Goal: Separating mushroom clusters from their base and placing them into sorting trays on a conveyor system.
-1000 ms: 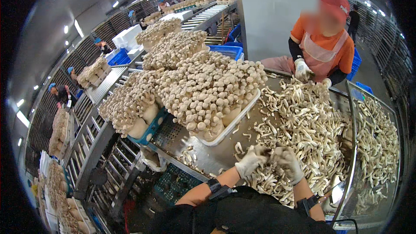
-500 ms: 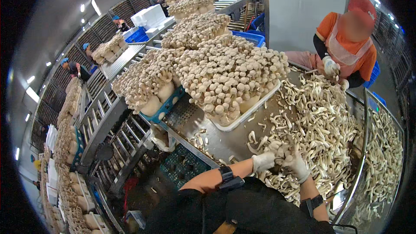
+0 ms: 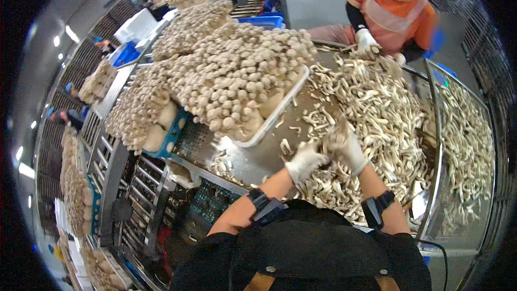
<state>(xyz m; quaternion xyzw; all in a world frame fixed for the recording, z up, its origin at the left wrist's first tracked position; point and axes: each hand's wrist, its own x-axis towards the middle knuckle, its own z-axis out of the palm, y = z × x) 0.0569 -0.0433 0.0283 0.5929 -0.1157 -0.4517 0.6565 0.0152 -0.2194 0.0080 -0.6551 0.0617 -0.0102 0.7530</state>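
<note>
Both my hands wear pale work gloves and meet low over a heap of loose mushrooms (image 3: 377,129) on a metal table. A greyish-brown clump of mushrooms (image 3: 337,136), smeared by motion, shows at the fingers of my right hand (image 3: 351,153). That hand is closed round it. Close by on the left, my left hand (image 3: 307,163) has its fingers curled in against the near side of the clump; its fingertips are partly hidden. Left of my hands, large uncut mushroom clusters (image 3: 237,75) stand in a white tray (image 3: 280,113).
More clusters sit in a teal crate (image 3: 175,134) beside roller conveyors (image 3: 145,178). Across the table a co-worker in orange (image 3: 396,5) handles mushrooms with gloved hands. A metal-framed mesh bin (image 3: 466,156) at the right holds cut mushrooms. Blue baskets (image 3: 264,21) stand behind the clusters.
My view has shifted, so the scene sits further left and higher. My hands have moved slightly apart, with the clump now mostly by the right hand. The co-worker's hands remain at the heap's far edge.
</note>
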